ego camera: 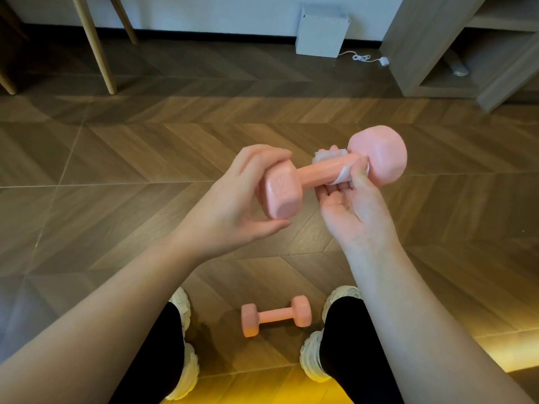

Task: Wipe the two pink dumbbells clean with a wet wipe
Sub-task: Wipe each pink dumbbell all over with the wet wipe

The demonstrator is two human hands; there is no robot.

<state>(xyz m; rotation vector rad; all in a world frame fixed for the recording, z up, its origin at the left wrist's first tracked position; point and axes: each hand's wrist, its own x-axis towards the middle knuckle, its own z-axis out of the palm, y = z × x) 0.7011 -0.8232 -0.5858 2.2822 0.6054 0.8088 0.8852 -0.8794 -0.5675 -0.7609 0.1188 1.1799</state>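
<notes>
Pink dumbbell (pixel 318 170) held off floor (pixel 145 158), glossy, angled away to the right; left hand (pixel 233 205) grips near head. White wet wipe (pixel 342 176) wrapped round bar by far head, in right hand (pixel 355 211). 2nd dumbbell (pixel 275 315), also pink, lies on floor below.

Pink dumbbells: two, the held dumbbell (pixel 320 173) at centre and the floor dumbbell (pixel 275 315) near.
Wet wipe (pixel 325 155): one.
Hands: two, left hand (pixel 233 205) and right hand (pixel 353 211).
White sneakers: two, left sneaker (pixel 191 368) and right sneaker (pixel 312 360), near.
Wooden legs (pixel 93 45): three, far left.
White box (pixel 322 32): one, far.
White cable (pixel 361 57): one, right of the box.
Shelf unit (pixel 431 53): one, far right.
</notes>
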